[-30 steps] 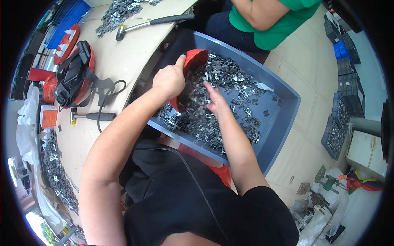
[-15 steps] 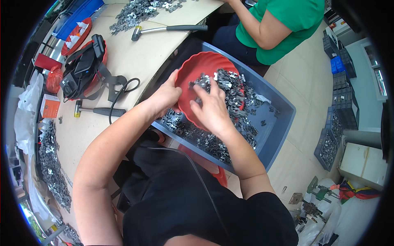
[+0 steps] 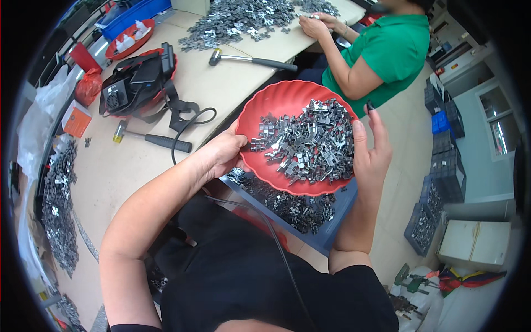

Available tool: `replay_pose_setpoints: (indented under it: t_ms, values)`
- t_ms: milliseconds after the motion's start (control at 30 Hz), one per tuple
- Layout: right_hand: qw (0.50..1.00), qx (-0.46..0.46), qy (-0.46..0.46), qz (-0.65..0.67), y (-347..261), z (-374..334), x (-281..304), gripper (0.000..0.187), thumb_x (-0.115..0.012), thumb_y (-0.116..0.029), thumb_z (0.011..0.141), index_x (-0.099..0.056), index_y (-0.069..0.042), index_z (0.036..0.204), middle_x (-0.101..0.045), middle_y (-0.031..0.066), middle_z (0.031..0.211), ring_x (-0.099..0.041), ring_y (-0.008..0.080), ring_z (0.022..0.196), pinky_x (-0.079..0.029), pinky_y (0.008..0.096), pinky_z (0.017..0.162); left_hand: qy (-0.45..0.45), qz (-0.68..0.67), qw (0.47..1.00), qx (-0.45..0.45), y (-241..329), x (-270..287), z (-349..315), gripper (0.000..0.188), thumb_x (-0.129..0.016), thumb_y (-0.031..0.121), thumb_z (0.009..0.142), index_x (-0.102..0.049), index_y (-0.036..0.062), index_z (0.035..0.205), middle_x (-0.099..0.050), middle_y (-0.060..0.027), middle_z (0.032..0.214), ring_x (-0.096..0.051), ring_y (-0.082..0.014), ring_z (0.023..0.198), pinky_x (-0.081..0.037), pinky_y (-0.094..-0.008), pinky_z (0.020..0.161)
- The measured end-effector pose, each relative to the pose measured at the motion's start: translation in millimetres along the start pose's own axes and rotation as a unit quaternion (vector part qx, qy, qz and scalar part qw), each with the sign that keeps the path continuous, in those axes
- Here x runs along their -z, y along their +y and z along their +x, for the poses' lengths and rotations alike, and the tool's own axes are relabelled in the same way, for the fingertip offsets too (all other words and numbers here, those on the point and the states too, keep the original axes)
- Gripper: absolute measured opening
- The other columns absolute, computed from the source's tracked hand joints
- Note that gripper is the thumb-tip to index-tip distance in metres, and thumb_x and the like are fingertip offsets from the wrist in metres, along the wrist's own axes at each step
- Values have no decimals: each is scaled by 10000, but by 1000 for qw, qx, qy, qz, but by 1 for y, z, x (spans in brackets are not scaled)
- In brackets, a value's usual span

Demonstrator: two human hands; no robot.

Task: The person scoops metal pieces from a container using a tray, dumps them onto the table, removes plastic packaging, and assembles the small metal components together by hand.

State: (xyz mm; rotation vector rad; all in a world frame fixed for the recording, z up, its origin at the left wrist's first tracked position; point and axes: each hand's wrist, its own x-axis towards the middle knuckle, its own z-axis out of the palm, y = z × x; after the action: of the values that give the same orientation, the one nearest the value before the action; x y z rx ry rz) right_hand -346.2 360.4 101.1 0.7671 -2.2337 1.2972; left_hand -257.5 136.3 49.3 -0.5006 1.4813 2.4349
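Red bowl (image 3: 276, 99) with metal pieces (image 3: 318, 145), centre of the frame
The left hand (image 3: 225, 150), left of centre, pinches the rim between thumb and fingers; the right hand (image 3: 371, 152), right of centre, has its fingers apart beside the opposite rim, and I cannot tell if it touches

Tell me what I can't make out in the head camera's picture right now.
All in the head view:
Much of the gray bin: hidden behind the red bowl.
Some fingers of the left hand: hidden under the bowl.
The number of metal parts in the bowl: they overlap, covering one another.
What the co-worker's hands hold: too small to tell.
The far end of the blue bin: cut off by the top edge.
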Motion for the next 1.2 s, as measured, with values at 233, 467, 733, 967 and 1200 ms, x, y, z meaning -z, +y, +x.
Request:
replay_pose_setpoints:
  t_ms: [233,467,733,967,1200]
  values:
    - [947,126,-232,-182,-29,10,-29,540,-576,-285,755,-402,62,1130,-440,230,1123,-445,328,1036,-340,354,880,8,-28,997,-65,10,6,-19,677,-295,-77,713,-159,209,1311,-461,-94,1115,-523,-176,825,-441,-306,589]
    - [995,25,77,61,0,23,-3,333,-493,-61,816,-409,53,1117,-527,165,1032,-529,203,904,-446,294,764,53,31,990,-131,17,4,-51,576,-379,20,758,-182,142,1286,-566,-83,774,-556,-113,523,-450,-241,399]
    - [907,-76,-405,-81,194,-123,-102,835,-706,-241,591,-257,-9,1255,-273,259,1262,-256,374,1182,-249,414,955,121,-26,962,-243,36,31,-119,605,-413,23,737,-163,121,1279,-547,-104,936,-584,-129,535,-404,-202,295]
    - [849,-137,-451,-238,156,-220,-134,922,-730,-372,541,-241,-117,1281,-273,277,1225,-300,409,1130,-295,432,934,227,-99,922,-299,18,69,-189,558,-364,34,754,-196,176,1267,-580,-73,812,-576,-134,509,-416,-220,316]
    - [839,-245,-433,-221,165,-203,-109,906,-753,-333,535,-266,-119,1268,-261,264,1195,-362,418,1072,-341,396,899,420,-178,834,-311,-46,103,-268,572,-322,-26,760,-237,174,1289,-461,-78,1122,-543,-197,857,-476,-366,632]
